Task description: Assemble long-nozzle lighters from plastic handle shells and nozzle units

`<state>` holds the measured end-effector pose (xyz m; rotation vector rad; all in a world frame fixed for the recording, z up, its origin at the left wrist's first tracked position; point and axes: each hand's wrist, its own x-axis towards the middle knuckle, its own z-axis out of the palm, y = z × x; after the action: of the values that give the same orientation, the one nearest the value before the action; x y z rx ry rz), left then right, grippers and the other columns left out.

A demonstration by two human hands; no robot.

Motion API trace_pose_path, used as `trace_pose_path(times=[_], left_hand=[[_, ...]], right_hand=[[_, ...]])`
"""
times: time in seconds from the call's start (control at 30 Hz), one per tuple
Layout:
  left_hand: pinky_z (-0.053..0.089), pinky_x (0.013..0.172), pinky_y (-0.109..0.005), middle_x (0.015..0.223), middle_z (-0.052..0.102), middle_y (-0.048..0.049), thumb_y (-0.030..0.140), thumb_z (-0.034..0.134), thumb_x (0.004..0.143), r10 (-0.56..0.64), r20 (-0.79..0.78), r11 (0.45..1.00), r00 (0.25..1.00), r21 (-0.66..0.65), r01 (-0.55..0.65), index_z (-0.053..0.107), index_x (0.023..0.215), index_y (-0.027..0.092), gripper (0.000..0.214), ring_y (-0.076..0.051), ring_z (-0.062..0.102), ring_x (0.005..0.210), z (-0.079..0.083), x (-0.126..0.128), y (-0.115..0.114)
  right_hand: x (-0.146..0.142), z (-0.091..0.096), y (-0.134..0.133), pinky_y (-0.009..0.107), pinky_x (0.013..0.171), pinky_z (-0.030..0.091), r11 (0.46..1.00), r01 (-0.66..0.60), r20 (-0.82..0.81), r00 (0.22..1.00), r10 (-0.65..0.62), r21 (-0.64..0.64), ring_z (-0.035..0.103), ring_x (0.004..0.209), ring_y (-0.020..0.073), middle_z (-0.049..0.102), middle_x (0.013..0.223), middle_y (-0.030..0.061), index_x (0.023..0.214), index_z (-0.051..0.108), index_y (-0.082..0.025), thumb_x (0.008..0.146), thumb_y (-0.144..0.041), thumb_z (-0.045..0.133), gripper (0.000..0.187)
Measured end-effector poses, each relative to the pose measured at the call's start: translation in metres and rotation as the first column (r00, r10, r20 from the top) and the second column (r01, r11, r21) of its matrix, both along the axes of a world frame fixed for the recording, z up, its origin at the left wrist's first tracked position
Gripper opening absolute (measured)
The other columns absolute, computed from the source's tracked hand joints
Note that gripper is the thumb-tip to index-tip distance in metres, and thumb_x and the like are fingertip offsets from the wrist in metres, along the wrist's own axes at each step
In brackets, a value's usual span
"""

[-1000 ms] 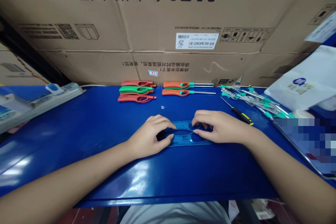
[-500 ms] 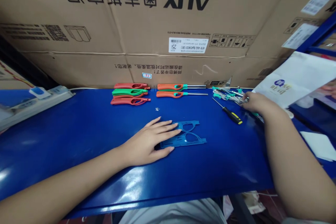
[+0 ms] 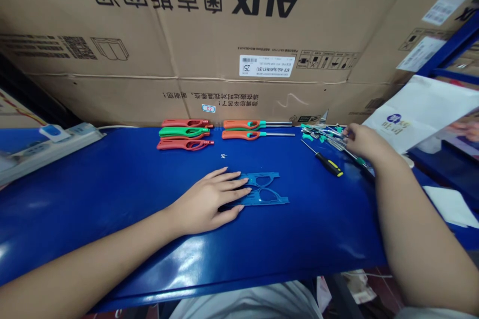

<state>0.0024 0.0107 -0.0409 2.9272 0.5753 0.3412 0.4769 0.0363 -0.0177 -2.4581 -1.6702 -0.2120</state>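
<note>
Flat on the table, my left hand [image 3: 207,202] lies with its fingers spread over the left ends of two blue plastic lighter shell halves [image 3: 269,201]. The right parts of these shells, with their trigger openings, stick out past my fingertips. My right hand [image 3: 364,145] is at the right side of a loose pile of metal rods and teal parts [image 3: 322,133]. Its fingers are curled together among the pieces, and what they pinch is too small to make out. A black and yellow screwdriver [image 3: 329,164] lies just left of that hand.
Red and green lighter casings [image 3: 179,132] and orange lighters with metal tubes [image 3: 239,135] lie along the back, before a large cardboard box [image 3: 209,60]. A power strip [image 3: 56,147] is at left. White paper [image 3: 411,114] stands at right; a white pad [image 3: 449,207] lies below.
My right hand has shifted slightly within the pile, and some rods and teal parts there have moved. My left hand stays on the blue shells. The view has shifted slightly.
</note>
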Motion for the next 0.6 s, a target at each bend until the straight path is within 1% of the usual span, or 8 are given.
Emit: trace_pose_path(times=[0.07, 0.13, 0.2, 0.3, 0.4, 0.5, 0.6], left_hand=[[0.037, 0.121, -0.056, 0.149, 0.057, -0.0015, 0.04, 0.049, 0.103, 0.002, 0.008, 1.0, 1.0, 0.014, -0.002, 0.059, 0.143, 0.027, 0.043, -0.029, 0.05, 0.143, 0.001, 0.0, 0.002], [0.038, 0.12, -0.056, 0.148, 0.058, -0.0013, 0.039, 0.049, 0.102, 0.006, 0.012, 1.0, 1.0, 0.025, -0.006, 0.059, 0.142, 0.027, 0.043, -0.028, 0.051, 0.141, 0.002, -0.002, 0.003], [0.039, 0.119, -0.055, 0.146, 0.06, -0.0011, 0.038, 0.05, 0.101, 0.016, 0.015, 0.999, 1.0, 0.032, -0.016, 0.061, 0.141, 0.027, 0.042, -0.028, 0.053, 0.14, 0.003, -0.004, 0.005], [0.04, 0.119, -0.055, 0.143, 0.063, -0.0011, 0.038, 0.053, 0.099, 0.03, 0.021, 0.999, 0.999, 0.035, -0.03, 0.064, 0.138, 0.027, 0.041, -0.028, 0.057, 0.137, 0.005, -0.008, 0.006], [0.042, 0.117, -0.055, 0.14, 0.066, -0.0023, 0.037, 0.057, 0.097, 0.042, 0.032, 0.999, 0.999, 0.026, -0.043, 0.067, 0.134, 0.027, 0.04, -0.029, 0.059, 0.134, 0.006, -0.009, 0.006], [0.044, 0.116, -0.055, 0.138, 0.067, -0.0035, 0.038, 0.058, 0.096, 0.049, 0.035, 0.999, 0.998, 0.019, -0.05, 0.068, 0.133, 0.026, 0.04, -0.03, 0.061, 0.132, 0.007, -0.009, 0.006], [0.045, 0.115, -0.054, 0.138, 0.067, -0.004, 0.038, 0.058, 0.096, 0.05, 0.038, 0.998, 0.998, 0.022, -0.051, 0.068, 0.132, 0.026, 0.04, -0.029, 0.061, 0.131, 0.007, -0.008, 0.007]], right_hand=[[-0.009, 0.004, -0.001, 0.039, 0.086, 0.056, 1.0, -0.007, 0.019, 1.0, 0.007, -0.012, 0.066, 0.099, 0.0215, 0.066, 0.114, 0.0097, 0.116, 0.064, -0.015, 0.096, -0.03, 0.065, 0.025], [-0.019, 0.009, -0.002, 0.036, 0.083, 0.052, 1.0, -0.016, 0.041, 0.999, 0.016, 0.013, 0.064, 0.098, 0.024, 0.065, 0.106, 0.0122, 0.108, 0.064, -0.014, 0.091, -0.017, 0.062, 0.017], [-0.03, 0.014, -0.003, 0.036, 0.082, 0.049, 0.997, -0.031, 0.06, 0.998, 0.027, 0.073, 0.062, 0.101, 0.0265, 0.063, 0.109, 0.0135, 0.107, 0.061, -0.017, 0.088, -0.013, 0.057, 0.02], [-0.044, 0.022, -0.005, 0.038, 0.082, 0.048, 0.986, -0.041, 0.073, 0.997, 0.029, 0.164, 0.059, 0.107, 0.0291, 0.06, 0.115, 0.0137, 0.108, 0.058, -0.02, 0.09, -0.018, 0.052, 0.019], [-0.053, 0.028, -0.009, 0.039, 0.083, 0.048, 0.974, -0.034, 0.069, 0.997, 0.019, 0.224, 0.058, 0.111, 0.0309, 0.06, 0.118, 0.0155, 0.108, 0.056, -0.02, 0.092, -0.023, 0.049, 0.018], [-0.058, 0.031, -0.011, 0.039, 0.084, 0.046, 0.971, -0.032, 0.05, 0.999, 0.02, 0.235, 0.058, 0.112, 0.031, 0.062, 0.118, 0.0179, 0.108, 0.057, -0.018, 0.092, -0.023, 0.048, 0.018], [-0.059, 0.029, -0.011, 0.037, 0.081, 0.046, 0.978, -0.025, 0.01, 1.0, 0.024, 0.205, 0.061, 0.105, 0.0303, 0.067, 0.113, 0.0176, 0.105, 0.06, -0.018, 0.092, -0.022, 0.05, 0.017]])
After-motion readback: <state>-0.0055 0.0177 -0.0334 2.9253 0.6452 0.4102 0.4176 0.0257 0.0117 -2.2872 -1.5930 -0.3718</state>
